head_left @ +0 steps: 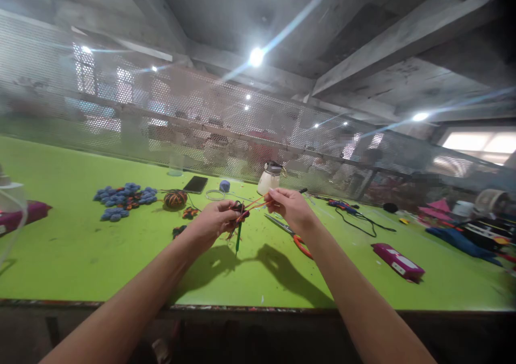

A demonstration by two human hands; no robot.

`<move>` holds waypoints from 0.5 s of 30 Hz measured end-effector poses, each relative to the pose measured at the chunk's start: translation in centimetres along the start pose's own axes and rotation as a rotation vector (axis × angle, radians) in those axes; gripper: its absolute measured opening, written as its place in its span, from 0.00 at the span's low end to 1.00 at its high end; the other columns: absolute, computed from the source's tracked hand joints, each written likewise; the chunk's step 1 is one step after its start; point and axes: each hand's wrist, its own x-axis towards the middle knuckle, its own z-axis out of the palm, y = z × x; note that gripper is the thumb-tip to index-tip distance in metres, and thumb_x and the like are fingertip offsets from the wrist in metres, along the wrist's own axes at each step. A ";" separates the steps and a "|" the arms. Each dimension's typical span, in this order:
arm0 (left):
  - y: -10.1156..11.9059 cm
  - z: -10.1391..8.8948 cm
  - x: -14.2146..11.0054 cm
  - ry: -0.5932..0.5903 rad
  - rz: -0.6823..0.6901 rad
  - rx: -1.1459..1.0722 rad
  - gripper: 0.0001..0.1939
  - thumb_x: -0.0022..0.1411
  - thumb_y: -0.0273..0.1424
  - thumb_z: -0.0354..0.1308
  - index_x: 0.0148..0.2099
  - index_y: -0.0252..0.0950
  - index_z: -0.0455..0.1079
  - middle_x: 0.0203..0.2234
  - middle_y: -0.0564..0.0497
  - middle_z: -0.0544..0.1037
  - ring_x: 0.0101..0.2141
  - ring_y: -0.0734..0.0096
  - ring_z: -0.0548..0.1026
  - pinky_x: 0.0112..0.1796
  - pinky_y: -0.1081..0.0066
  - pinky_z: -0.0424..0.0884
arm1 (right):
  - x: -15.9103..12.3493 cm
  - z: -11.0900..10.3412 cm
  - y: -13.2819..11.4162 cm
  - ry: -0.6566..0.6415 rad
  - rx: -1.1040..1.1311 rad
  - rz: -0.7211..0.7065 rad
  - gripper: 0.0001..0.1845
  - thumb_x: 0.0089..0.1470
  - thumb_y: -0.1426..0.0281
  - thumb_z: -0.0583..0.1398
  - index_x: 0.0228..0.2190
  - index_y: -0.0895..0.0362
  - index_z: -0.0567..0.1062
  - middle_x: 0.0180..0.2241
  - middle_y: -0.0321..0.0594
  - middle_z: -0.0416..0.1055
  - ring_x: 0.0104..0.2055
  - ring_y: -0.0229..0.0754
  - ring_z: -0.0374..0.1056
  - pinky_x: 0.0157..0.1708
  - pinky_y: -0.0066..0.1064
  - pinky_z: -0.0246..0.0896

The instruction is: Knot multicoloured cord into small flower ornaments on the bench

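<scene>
Over the green table [282, 291], my left hand [212, 224] pinches a small dark crochet piece [242, 212] with orange strands. A green-handled crochet hook [238, 239] points down from the piece, beside my left fingertips. My right hand [292, 208] is closed on orange-red yarn [256, 205], which stretches across to the left hand. Just under the right wrist lie scissors with orange handles [302, 245], partly hidden by my forearm. Left of my hands are a dark-and-orange yarn ball [176, 199] and a small dark-and-orange crochet flower [190, 212].
Blue crochet flowers [116, 201] and a phone [195, 184] lie to the left. A jar [269, 179] stands behind my hands, before a perforated metal screen [226, 127]. Rightward are a tangled black cord [358, 216], a magenta box [398, 262] and dark cloth items [463, 243].
</scene>
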 end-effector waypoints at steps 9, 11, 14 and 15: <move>0.1 -0.2 0.0 0.034 0.021 0.063 0.07 0.45 0.23 0.64 0.31 0.29 0.72 0.25 0.48 0.76 0.20 0.80 0.69 0.21 0.78 0.60 | -9.2 5.5 -1.9 -0.184 -0.488 -0.229 0.13 0.58 0.67 0.54 0.29 0.60 0.76 0.29 0.40 0.72 0.33 0.38 0.66 0.36 0.30 0.60; 0.2 -0.3 -0.1 0.031 0.011 0.072 0.08 0.45 0.23 0.64 0.32 0.29 0.72 0.26 0.48 0.76 0.20 0.80 0.69 0.20 0.79 0.59 | -9.9 7.2 -1.0 -0.236 -0.408 -0.135 0.15 0.59 0.68 0.54 0.27 0.60 0.76 0.27 0.39 0.72 0.31 0.37 0.67 0.34 0.28 0.60; 0.4 -0.4 -0.3 0.021 -0.003 0.060 0.08 0.45 0.23 0.64 0.32 0.28 0.72 0.25 0.48 0.76 0.20 0.80 0.69 0.18 0.80 0.58 | -10.6 8.7 0.0 -0.393 -0.312 -0.004 0.18 0.61 0.65 0.50 0.28 0.61 0.75 0.25 0.40 0.73 0.28 0.36 0.68 0.29 0.26 0.62; 0.5 -0.4 -0.3 0.014 -0.008 0.052 0.07 0.45 0.22 0.63 0.32 0.28 0.72 0.25 0.47 0.76 0.20 0.80 0.69 0.18 0.80 0.58 | -10.8 8.9 0.1 -0.443 -0.357 -0.026 0.18 0.61 0.66 0.50 0.28 0.61 0.75 0.26 0.40 0.73 0.28 0.36 0.68 0.29 0.26 0.62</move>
